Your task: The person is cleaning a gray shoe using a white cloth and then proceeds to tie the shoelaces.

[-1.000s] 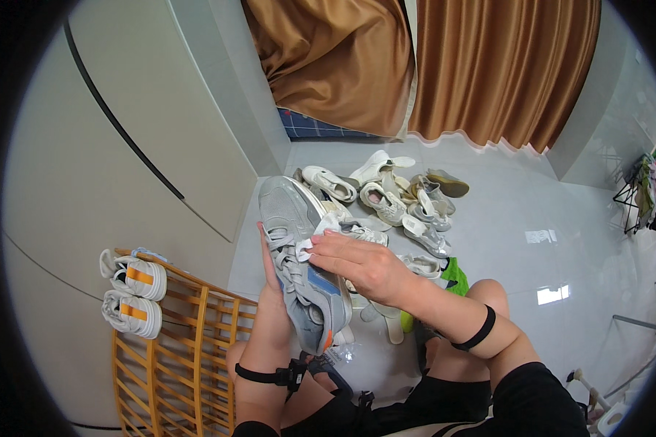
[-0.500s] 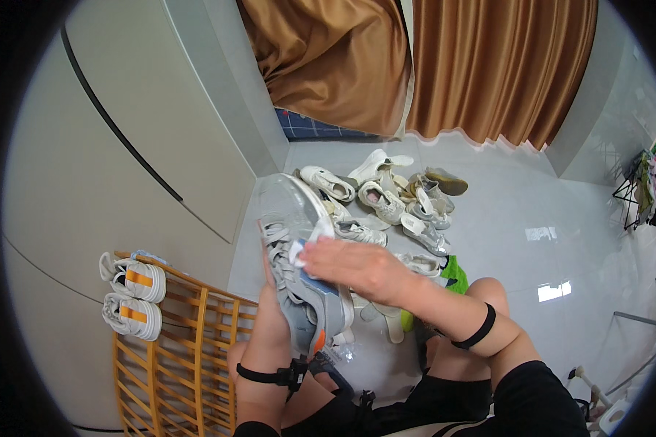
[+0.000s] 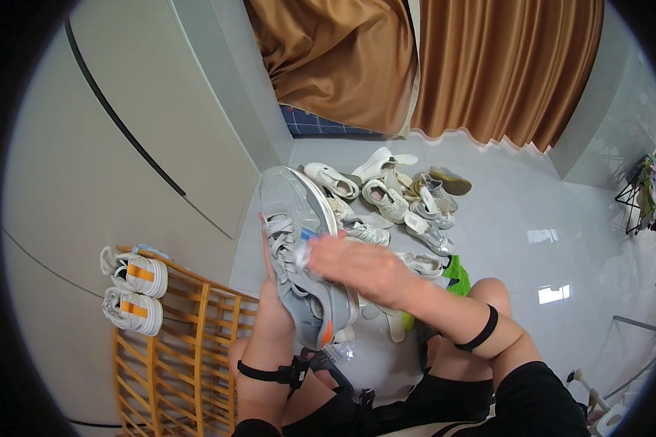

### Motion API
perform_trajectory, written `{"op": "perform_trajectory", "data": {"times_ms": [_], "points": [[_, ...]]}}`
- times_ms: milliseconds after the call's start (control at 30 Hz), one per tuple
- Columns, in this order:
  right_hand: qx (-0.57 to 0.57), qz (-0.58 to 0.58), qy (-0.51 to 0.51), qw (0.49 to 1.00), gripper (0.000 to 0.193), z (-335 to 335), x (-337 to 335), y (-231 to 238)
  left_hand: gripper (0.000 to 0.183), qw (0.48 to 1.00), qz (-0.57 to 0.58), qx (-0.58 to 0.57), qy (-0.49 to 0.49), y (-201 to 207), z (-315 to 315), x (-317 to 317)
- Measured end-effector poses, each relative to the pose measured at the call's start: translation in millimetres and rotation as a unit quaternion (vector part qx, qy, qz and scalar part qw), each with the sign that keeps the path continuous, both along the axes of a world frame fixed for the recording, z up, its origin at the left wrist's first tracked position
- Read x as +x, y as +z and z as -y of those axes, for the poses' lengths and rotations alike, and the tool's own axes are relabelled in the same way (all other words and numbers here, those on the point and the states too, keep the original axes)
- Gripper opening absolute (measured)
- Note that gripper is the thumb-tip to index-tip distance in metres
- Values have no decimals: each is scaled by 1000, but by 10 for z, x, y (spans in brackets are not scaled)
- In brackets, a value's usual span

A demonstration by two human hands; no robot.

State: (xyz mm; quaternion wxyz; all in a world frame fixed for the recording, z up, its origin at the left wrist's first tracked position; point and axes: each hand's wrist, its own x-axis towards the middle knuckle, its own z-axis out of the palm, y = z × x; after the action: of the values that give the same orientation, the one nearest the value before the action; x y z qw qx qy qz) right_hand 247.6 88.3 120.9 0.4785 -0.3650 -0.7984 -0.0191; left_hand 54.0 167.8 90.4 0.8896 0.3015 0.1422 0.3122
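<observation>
Raised in front of me is a grey sneaker with a pale sole edge, grey laces and an orange patch near its heel, toe pointing away. My left hand supports it from the left and beneath; most of those fingers are hidden behind the shoe. A small white wad of cloth or tissue is pinched in my right hand, which is smeared by motion. The wad presses on the upper, beside the laces and just below a blue patch.
Several pale shoes lie heaped on the shiny tiled floor beyond the sneaker. A wooden slatted rack stands at left, with white sneakers with orange heels on it. A bright green item lies by my right knee. Brown curtains hang behind.
The sneaker has tilted slightly, showing more of its toe. My right hand and the white wad have shifted over the upper, and the blue patch now shows above the fingers rather than below.
</observation>
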Motion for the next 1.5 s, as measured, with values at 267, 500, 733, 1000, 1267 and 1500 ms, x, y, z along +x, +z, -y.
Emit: {"op": "perform_trajectory", "data": {"times_ms": [267, 500, 733, 1000, 1267, 1500], "points": [[-21, -16, 4, 1000, 45, -96, -153, -190, 63, 882, -263, 386, 69, -352, -328, 46], [-105, -203, -127, 965, 37, -364, 3, -673, 75, 985, -97, -36, 136, -256, -453, 397], [-40, -136, -148, 979, 40, -339, 115, -597, 95, 978, -133, 130, 94, -222, -323, 338], [63, 39, -151, 986, 41, -390, 292, -340, 59, 996, -60, 27, 53, -417, -611, 105], [60, 33, -188, 980, 38, -276, 312, -266, 57, 999, -31, -28, 24, -363, -559, 173], [8, 51, 18, 999, 37, -143, -51, -443, 57, 998, -59, 10, -26, -555, -751, 19]]}}
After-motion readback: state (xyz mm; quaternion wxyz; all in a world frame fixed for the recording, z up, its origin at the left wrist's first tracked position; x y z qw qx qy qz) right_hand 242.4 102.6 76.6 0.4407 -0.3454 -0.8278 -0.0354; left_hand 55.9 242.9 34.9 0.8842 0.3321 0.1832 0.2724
